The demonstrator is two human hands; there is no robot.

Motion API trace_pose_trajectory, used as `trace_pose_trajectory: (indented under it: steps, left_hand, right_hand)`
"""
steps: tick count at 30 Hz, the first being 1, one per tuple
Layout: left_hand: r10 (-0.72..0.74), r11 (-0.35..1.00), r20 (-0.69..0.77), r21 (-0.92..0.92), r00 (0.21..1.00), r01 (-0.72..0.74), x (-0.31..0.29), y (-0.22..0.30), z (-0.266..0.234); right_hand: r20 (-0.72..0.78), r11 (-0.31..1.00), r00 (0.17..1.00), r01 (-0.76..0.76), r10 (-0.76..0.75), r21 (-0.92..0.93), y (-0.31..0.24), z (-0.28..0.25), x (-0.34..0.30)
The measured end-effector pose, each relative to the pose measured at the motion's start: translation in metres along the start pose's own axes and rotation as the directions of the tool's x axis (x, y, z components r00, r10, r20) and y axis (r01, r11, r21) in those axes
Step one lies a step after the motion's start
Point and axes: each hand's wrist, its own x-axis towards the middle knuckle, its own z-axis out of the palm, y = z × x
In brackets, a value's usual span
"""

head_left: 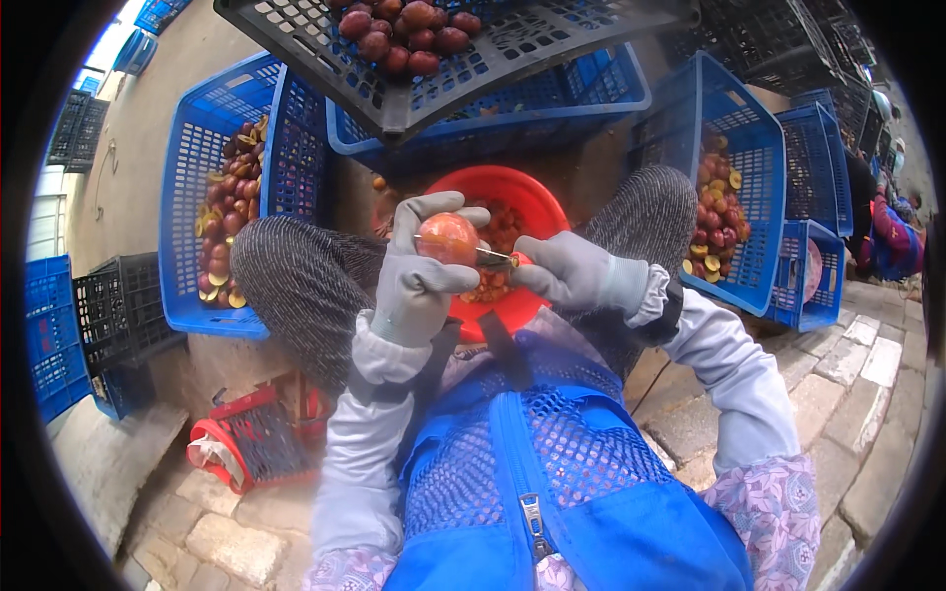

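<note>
My gloved left hand (412,295) is closed round a reddish-orange plum (446,239), holding it up in front of me. In my gloved right hand (581,274) is a small knife (495,258) with a thin metal blade and a red and yellow handle end. The blade points left toward the plum; whether its tip touches or enters the flesh, I cannot tell. Below both hands, between my knees, stands a red basin (545,192) holding orange-red fruit pieces (505,219).
A black crate (591,28) with whole plums (404,37) tilts over a blue crate (463,133) ahead. Blue crates with cut plums stand left (182,197) and right (769,177). A red-handled basket (258,438) lies lower left. Another person (892,231) sits far right.
</note>
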Motion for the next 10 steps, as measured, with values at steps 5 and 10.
trace_pose_trajectory:
  steps: [5,10]
  left_hand:
    - [0.009,0.987,-0.037,0.159,0.999,-0.003,0.004,0.002,-0.003]
    - [-0.057,0.836,-0.058,-0.548,0.997,0.016,0.005,-0.019,0.002]
  right_hand:
    - [0.016,0.992,0.997,-0.074,0.072,0.098,-0.002,-0.001,0.001]
    - [0.023,0.9,0.986,-0.162,0.167,0.406,0.0,0.018,0.001]
